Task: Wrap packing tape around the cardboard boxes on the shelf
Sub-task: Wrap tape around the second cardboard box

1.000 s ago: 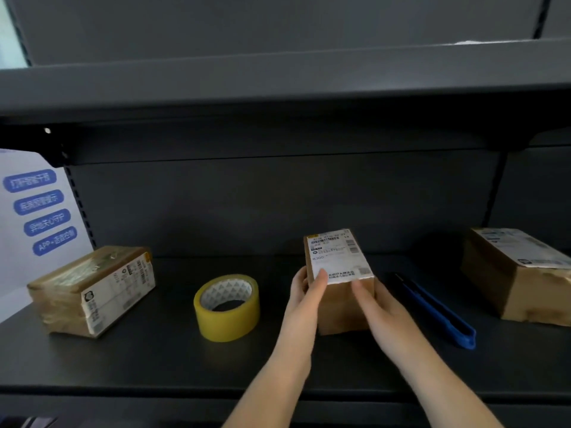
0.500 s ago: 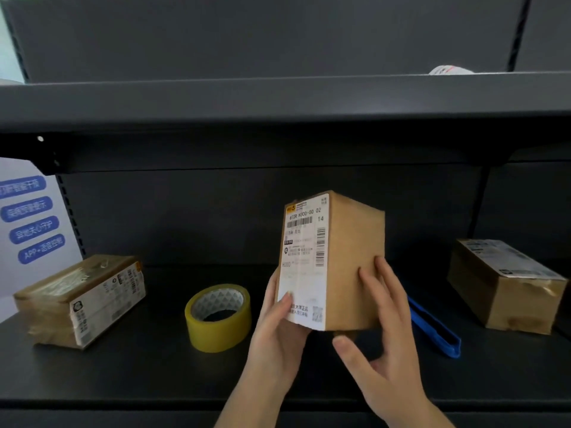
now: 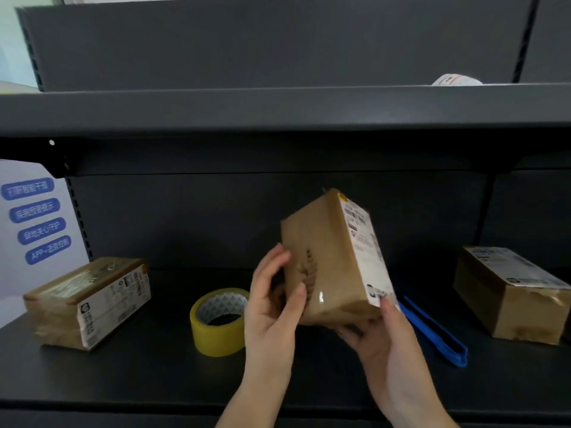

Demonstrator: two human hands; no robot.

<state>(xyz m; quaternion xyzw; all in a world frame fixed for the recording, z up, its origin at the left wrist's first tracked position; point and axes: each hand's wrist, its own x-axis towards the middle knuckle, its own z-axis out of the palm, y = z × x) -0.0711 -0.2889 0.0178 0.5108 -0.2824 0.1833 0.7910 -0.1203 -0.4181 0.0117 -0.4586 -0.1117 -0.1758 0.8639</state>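
Both of my hands are on the middle cardboard box (image 3: 327, 261), which I hold up off the shelf (image 3: 154, 378), tilted so its top leans away to the left and its white label face turns to the right. My right hand (image 3: 383, 341) cups the box from beneath, palm up, fingers curled under the lower edge and the thumb pressed against the bottom corner of the label. My left hand (image 3: 272, 301) sits against the brown left face, fingers half curled, with the thumb lying on the cardboard beside a dark printed mark; how firmly the fingertips press there I cannot tell, since the hand is a little blurred.

Just left of my left hand, partly hidden behind it, the roll of yellow packing tape (image 3: 217, 322) lies flat on the shelf, its hole facing up. Just right of my right hand lies a blue tool (image 3: 432, 332), long and narrow, pointing toward the front of the shelf.

Farther left of the tape, well apart from my hands, a second box (image 3: 89, 301) rests on the shelf, glossy with wrapping and labelled on its near side. Far to the right of my hands a third box (image 3: 509, 291) sits with its label on top. Beyond the left box stands a white sign (image 3: 34, 217) with blue text ovals. Above my hands runs the upper shelf (image 3: 278, 109), with something white (image 3: 457, 80) showing over its edge.
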